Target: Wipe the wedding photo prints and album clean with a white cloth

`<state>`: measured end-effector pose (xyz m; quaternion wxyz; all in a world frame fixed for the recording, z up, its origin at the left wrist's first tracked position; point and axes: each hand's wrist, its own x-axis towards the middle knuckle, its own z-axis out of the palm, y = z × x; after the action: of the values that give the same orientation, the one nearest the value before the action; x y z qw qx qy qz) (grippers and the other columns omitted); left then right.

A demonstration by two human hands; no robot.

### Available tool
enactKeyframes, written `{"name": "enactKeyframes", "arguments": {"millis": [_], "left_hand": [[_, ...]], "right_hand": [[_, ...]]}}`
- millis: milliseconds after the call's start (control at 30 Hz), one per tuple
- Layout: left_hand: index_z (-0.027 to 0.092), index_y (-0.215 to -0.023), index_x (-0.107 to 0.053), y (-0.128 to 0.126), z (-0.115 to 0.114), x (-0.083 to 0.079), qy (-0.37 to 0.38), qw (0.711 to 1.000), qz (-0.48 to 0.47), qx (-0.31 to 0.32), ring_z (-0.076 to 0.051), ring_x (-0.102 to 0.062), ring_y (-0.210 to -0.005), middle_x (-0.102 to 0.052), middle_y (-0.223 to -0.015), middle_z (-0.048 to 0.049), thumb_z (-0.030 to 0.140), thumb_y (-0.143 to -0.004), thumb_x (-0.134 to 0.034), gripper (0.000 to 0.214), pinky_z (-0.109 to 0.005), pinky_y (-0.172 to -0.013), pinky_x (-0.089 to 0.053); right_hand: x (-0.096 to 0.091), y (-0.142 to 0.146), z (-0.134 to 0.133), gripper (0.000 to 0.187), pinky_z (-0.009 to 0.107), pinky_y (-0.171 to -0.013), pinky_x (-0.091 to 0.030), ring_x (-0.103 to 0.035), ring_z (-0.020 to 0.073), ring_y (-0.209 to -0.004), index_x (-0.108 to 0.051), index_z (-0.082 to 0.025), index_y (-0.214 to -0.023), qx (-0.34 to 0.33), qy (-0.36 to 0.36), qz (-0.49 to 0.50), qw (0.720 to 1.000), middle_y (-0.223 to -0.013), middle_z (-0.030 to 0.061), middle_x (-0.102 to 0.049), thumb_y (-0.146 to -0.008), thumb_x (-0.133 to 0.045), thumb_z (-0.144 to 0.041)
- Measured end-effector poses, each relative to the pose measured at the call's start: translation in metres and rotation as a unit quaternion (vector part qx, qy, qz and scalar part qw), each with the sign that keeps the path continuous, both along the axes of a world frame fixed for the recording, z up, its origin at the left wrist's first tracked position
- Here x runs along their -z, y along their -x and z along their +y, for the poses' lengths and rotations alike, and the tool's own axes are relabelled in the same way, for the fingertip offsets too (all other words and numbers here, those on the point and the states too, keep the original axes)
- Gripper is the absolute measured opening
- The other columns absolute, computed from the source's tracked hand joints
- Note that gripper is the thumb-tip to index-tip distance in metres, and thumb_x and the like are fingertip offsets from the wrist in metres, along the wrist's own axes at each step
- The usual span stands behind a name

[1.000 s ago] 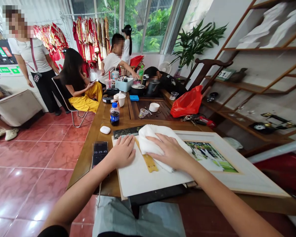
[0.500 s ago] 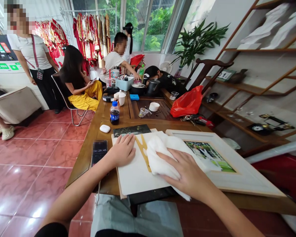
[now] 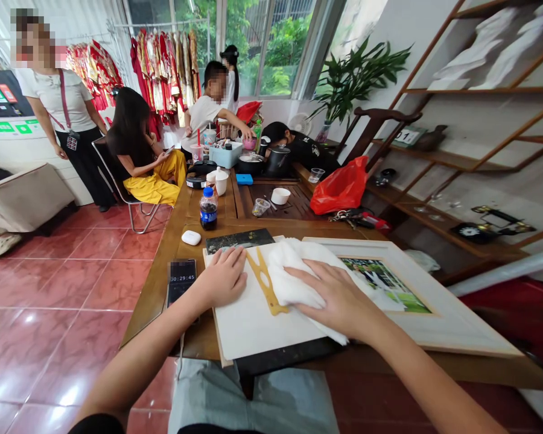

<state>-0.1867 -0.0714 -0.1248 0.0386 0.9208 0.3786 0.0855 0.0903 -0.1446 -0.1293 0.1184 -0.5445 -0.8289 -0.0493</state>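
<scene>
My left hand (image 3: 224,277) lies flat on the upper left of a white board (image 3: 248,334), fingers together and stretched out. Beside its fingertips is a flat yellow piece (image 3: 266,278) with cut-out openings, slanting across the board. A wad of soft white cloth (image 3: 289,280) sits against the right side of this piece. My right hand (image 3: 330,295) grips the cloth from above, its thumb and fingers apart around it. Under the board's top edge a dark, speckled panel (image 3: 248,238) sticks out.
To the right lies a framed photo (image 3: 452,319), partly under the cloth. A phone (image 3: 181,280) showing a timer, a white earbud case (image 3: 190,237) and a cola bottle (image 3: 208,210) stand left. Farther back are a red plastic bag (image 3: 339,187), a white bowl (image 3: 280,196) and several people.
My right hand and the cloth have shifted slightly, uncovering more of the yellow piece, including its lower end. My left hand stays on the board.
</scene>
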Motion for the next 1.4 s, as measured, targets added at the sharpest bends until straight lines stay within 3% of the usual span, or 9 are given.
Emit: {"name": "enactKeyframes", "arguments": {"millis": [200, 367, 567, 967, 1133, 1400], "left_hand": [[0.008, -0.153, -0.034, 0.001, 0.001, 0.002, -0.012, 1.000, -0.008, 0.004, -0.032, -0.031, -0.149, -0.036, -0.159, -0.0194, 0.034, -0.103, -0.027, 0.056, -0.052, -0.120, -0.025], [0.007, -0.153, -0.032, 0.001, 0.001, 0.001, -0.011, 1.000, -0.001, 0.009, -0.032, -0.030, -0.150, -0.034, -0.160, -0.0207, 0.034, -0.104, -0.025, 0.057, -0.052, -0.120, -0.025], [0.008, -0.153, -0.033, 0.000, 0.000, 0.002, -0.014, 1.000, -0.002, 0.003, -0.032, -0.030, -0.150, -0.035, -0.160, -0.0199, 0.034, -0.104, -0.026, 0.056, -0.052, -0.121, -0.024], [0.008, -0.153, -0.033, -0.001, 0.000, 0.002, -0.012, 1.000, -0.001, 0.002, -0.032, -0.031, -0.149, -0.035, -0.160, -0.0194, 0.033, -0.104, -0.027, 0.056, -0.052, -0.121, -0.022], [0.006, -0.153, -0.033, -0.001, -0.001, -0.001, -0.006, 1.000, 0.015, 0.000, -0.032, -0.030, -0.150, -0.033, -0.161, -0.0197, 0.033, -0.105, -0.026, 0.056, -0.050, -0.122, -0.022], [0.009, -0.153, -0.034, -0.001, 0.000, 0.003, -0.016, 1.000, 0.002, -0.001, -0.032, -0.032, -0.149, -0.036, -0.160, -0.0193, 0.033, -0.104, -0.028, 0.054, -0.050, -0.121, -0.023]], "right_hand": [[-0.011, 0.012, 0.045, 0.062, 0.056, -0.101, -0.043, -0.050, 0.0366, -0.131, -0.051, -0.032, -0.145, 0.030, 0.030, 0.020, 0.999, -0.144, 0.0143, -0.053, -0.091, -0.053, -0.062], [-0.014, 0.016, 0.051, 0.062, 0.056, -0.098, -0.045, -0.051, 0.0371, -0.130, -0.050, -0.032, -0.146, 0.059, 0.033, 0.032, 0.997, -0.144, 0.0143, -0.053, -0.093, -0.049, -0.063], [-0.003, 0.002, 0.027, 0.058, 0.054, -0.100, -0.045, -0.050, 0.0363, -0.131, -0.053, -0.030, -0.144, 0.045, 0.022, 0.044, 0.998, -0.141, 0.0145, -0.055, -0.091, -0.055, -0.054], [0.025, -0.019, -0.065, 0.055, 0.052, -0.092, -0.048, -0.055, 0.0378, -0.120, -0.057, -0.029, -0.139, 0.020, -0.088, 0.028, 0.996, -0.137, 0.0160, -0.055, -0.086, -0.057, -0.043], [0.022, -0.010, -0.073, 0.056, 0.053, -0.091, -0.046, -0.055, 0.0382, -0.118, -0.057, -0.027, -0.138, 0.006, -0.120, 0.023, 0.993, -0.134, 0.0164, -0.055, -0.084, -0.058, -0.039], [0.010, 0.029, -0.072, 0.062, 0.053, -0.099, -0.038, -0.052, 0.0375, -0.120, -0.057, -0.028, -0.138, -0.030, -0.125, 0.035, 0.991, -0.131, 0.0151, -0.056, -0.077, -0.063, -0.038]]}}
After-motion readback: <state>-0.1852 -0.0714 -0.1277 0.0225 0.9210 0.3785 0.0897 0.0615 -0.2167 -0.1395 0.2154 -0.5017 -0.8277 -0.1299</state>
